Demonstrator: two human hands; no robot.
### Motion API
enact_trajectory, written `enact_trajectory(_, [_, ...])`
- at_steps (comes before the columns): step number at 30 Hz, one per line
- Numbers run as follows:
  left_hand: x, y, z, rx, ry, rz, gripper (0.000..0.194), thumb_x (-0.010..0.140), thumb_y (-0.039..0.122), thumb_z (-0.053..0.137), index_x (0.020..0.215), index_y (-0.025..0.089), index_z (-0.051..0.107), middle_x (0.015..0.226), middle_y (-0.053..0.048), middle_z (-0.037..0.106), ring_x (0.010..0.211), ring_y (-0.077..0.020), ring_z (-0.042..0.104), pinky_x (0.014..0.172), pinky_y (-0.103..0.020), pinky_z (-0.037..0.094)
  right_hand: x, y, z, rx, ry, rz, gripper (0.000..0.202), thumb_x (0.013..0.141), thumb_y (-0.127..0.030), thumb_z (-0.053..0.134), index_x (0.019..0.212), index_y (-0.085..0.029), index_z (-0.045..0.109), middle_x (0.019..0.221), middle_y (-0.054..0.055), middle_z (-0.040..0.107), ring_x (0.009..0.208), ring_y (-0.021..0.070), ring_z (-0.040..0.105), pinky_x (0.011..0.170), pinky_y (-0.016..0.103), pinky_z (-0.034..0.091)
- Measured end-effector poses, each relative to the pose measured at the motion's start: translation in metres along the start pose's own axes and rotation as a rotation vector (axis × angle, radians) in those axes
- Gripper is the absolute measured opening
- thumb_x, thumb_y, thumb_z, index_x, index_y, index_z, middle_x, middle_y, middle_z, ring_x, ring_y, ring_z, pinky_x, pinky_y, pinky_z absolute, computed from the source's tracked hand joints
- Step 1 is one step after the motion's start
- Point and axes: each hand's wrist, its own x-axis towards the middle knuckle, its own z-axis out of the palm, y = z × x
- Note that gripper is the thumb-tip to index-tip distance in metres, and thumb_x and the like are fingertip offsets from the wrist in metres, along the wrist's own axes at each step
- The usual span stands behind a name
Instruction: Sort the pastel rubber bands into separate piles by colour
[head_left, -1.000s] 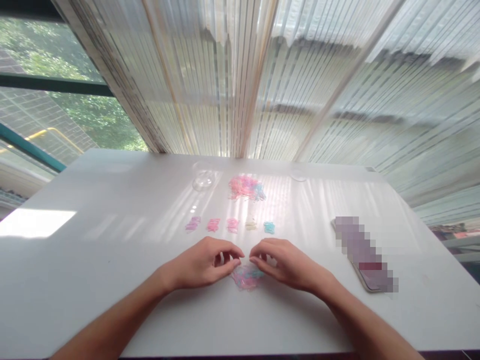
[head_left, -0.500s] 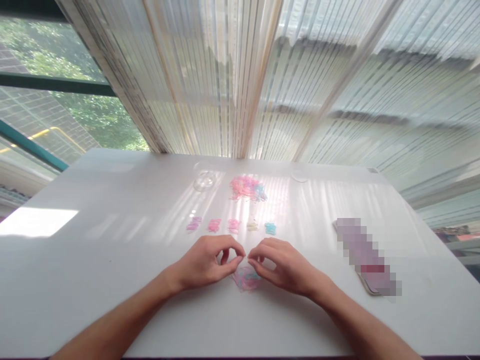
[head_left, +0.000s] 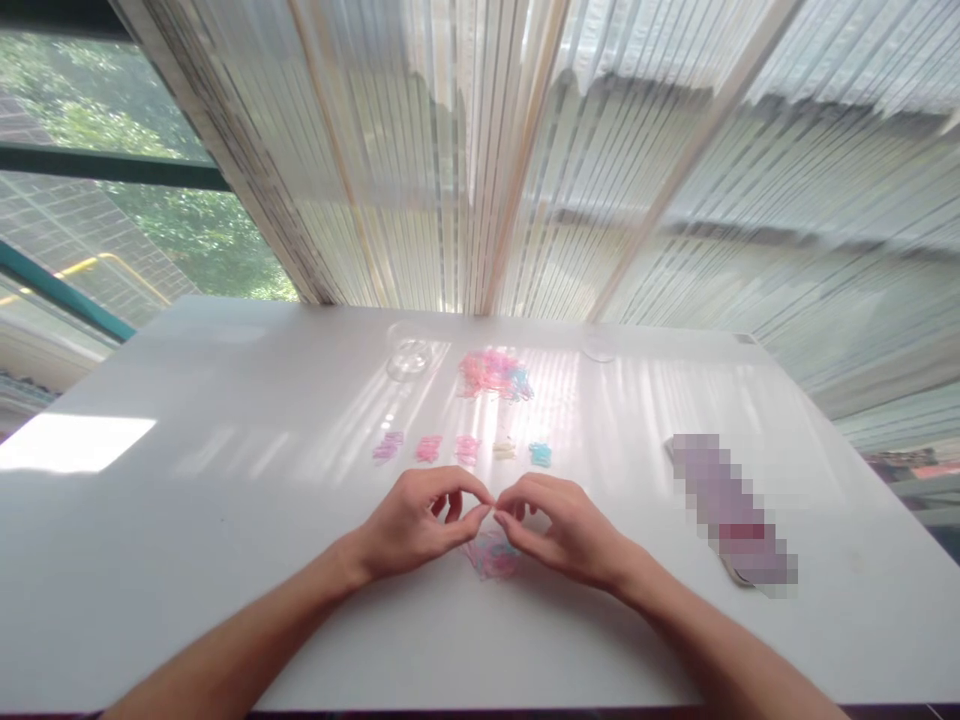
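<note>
Near pile of small elastic bands (head_left: 493,562) on white surface (head_left: 465,650). Above it, left hand (head_left: 416,520) and right hand (head_left: 577,530) tip to tip, each grip pinched closed; contents too small to tell. Best: light fingertips, steady wrists, clear of colour-grouped row (head_left: 466,450) beyond pile.
</note>
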Motion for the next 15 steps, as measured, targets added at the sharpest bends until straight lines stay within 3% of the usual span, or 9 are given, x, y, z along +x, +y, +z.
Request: enact_trajectory(15, [-0.0016, -0.0074, 0.0003, 0.081, -0.039, -0.039, 0.005, 0.087, 0.016, 0.067, 0.09, 0.019, 0.071, 0.073, 0.003, 0.068, 0.055, -0.0061, 0.052, 0.053, -0.017, 0.043, 0.0004, -0.0007, 0.0008, 0.082, 0.084, 0.098, 0.009, 0.093, -0.019, 0.058, 0.087, -0.02, 0.064, 0.075, 0.0, 0.068, 0.066, 0.0122, 0.059, 0.062, 0.023, 0.049])
